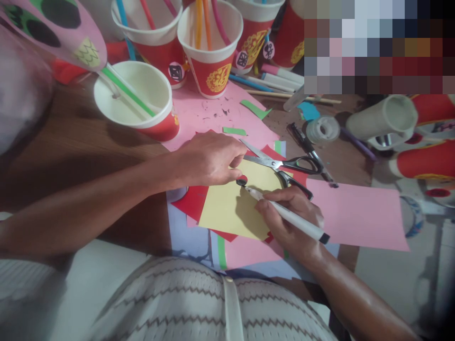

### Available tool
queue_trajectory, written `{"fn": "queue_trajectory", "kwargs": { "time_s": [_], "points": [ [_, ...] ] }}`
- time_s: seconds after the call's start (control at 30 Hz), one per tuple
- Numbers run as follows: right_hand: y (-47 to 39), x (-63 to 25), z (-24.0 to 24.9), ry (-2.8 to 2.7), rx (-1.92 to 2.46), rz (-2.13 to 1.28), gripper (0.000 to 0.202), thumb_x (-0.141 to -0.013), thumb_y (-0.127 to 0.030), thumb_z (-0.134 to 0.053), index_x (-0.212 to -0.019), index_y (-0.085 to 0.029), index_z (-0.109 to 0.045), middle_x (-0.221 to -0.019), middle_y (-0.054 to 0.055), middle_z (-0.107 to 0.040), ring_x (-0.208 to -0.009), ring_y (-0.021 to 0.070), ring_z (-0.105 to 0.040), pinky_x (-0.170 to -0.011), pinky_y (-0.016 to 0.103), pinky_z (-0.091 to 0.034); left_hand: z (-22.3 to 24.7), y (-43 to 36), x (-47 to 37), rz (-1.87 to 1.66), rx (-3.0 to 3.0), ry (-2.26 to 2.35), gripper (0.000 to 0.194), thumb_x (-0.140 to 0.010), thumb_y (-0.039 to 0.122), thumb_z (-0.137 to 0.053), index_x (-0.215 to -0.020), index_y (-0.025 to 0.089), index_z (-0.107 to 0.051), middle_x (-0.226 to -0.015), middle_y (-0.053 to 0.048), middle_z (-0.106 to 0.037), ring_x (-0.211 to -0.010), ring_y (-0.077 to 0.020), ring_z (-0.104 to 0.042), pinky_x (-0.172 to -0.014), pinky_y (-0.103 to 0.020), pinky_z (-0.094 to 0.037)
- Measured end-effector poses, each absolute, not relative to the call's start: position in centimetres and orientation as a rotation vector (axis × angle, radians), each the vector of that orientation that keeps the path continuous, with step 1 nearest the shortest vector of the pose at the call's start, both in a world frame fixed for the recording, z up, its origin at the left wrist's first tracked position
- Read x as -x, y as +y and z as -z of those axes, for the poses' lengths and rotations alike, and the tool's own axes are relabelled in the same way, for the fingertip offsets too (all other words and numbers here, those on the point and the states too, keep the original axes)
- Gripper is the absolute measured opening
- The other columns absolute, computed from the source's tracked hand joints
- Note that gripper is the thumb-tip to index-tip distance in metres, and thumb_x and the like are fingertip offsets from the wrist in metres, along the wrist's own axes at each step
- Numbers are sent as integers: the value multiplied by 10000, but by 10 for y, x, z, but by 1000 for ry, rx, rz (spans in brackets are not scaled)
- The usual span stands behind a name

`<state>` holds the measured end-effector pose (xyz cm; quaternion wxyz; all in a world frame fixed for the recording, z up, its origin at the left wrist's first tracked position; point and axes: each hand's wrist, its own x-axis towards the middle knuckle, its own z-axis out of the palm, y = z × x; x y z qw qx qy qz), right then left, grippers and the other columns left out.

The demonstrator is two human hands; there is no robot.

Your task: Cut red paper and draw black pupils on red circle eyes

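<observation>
My right hand (293,218) is closed round a white marker (298,221) with a black end cap. Its tip meets a small red disc with black marking (242,180), which lies on a yellow paper sheet (222,203). Just behind the disc, my left hand (216,158) rests with fingers bent, its thumb tip at the disc's upper edge; whether the fingers grip anything is hidden. Open scissors (275,164) with black handles lie between the hands on the papers, blades pointing at my left hand. Red paper (194,203) shows beneath the yellow sheet.
Red and white paper cups (213,71) with coloured straws stand at the back; another cup (133,94) holds a green straw. Pink paper (359,213) lies at the right. A black pen (309,149), clear jar (323,129), markers (280,81) and green scraps (233,131) lie behind the hands.
</observation>
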<state>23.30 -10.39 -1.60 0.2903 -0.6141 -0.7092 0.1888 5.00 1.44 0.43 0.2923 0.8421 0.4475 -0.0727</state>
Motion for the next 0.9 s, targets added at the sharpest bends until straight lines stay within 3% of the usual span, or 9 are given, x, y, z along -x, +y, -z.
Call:
{"fn": "queue_trajectory", "kwargs": {
  "time_s": [0.47,0.9],
  "points": [
    [-103,-233,16,-1831,1657,-545,94,-786,-286,-622,-756,-210,-575,-539,-41,-642,-463,135,-620,-431,223,-463,-12,15,-50,225,-2230,1154,211,-717,442,-534,-732,238,-584,-720,11,-632,-636,-164,-547,-525,-266,-295],
    [-101,-231,18,-1931,1567,-513,72,-798,-262,-621,-782,-209,-575,-641,-25,-645,-500,119,-608,-455,220,-467,-8,15,-50,215,-2225,1159,221,-709,459,-524,-718,241,-561,-704,18,-616,-602,-151,-509,-522,-268,-276]
  ]
}}
